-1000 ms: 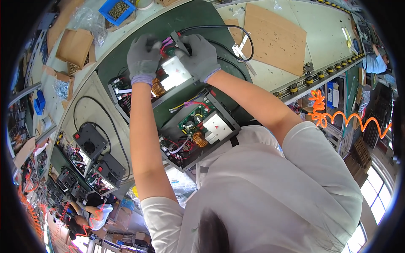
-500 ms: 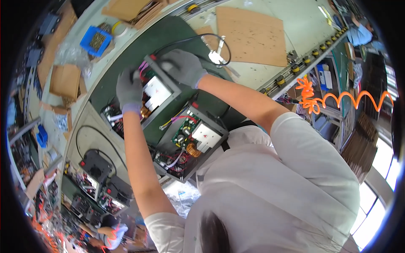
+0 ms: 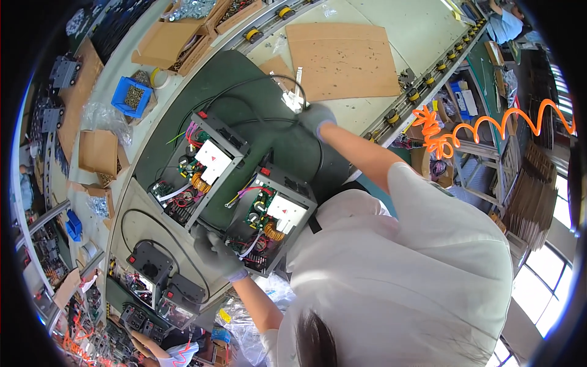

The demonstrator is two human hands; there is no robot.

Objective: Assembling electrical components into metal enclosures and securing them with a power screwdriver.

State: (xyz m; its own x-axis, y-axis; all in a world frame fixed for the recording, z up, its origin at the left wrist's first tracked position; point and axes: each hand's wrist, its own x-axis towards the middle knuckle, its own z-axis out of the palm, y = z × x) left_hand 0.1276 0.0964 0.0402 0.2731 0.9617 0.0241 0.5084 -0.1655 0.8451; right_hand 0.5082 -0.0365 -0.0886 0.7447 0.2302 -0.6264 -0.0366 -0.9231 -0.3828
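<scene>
Two open dark grey metal units with exposed circuit boards stand side by side: a farther electronics unit (image 3: 213, 160) and a nearer electronics unit (image 3: 286, 211). Each shows a white plate, a copper coil and coloured wires. My left hand (image 3: 217, 255), in a grey glove, is at the lower ends of the units, its fingers a little apart and nothing seen in them. Beyond the nearer unit, my gloved right hand (image 3: 316, 118) is closed around a black cable (image 3: 260, 77) that loops over the dark green mat (image 3: 177, 119); its fingertips are partly hidden.
A cardboard sheet (image 3: 342, 61) lies beyond the mat, beside a roller rail (image 3: 413, 95). At the left are a blue bin of screws (image 3: 131, 96) and an open cardboard box (image 3: 98, 151). More units (image 3: 150, 263) stand lower left. An orange coiled hose (image 3: 435, 137) hangs right.
My hands have left the farther unit, which now sits turned on the mat. My left hand moved down toward me; my right moved right, to the cable.
</scene>
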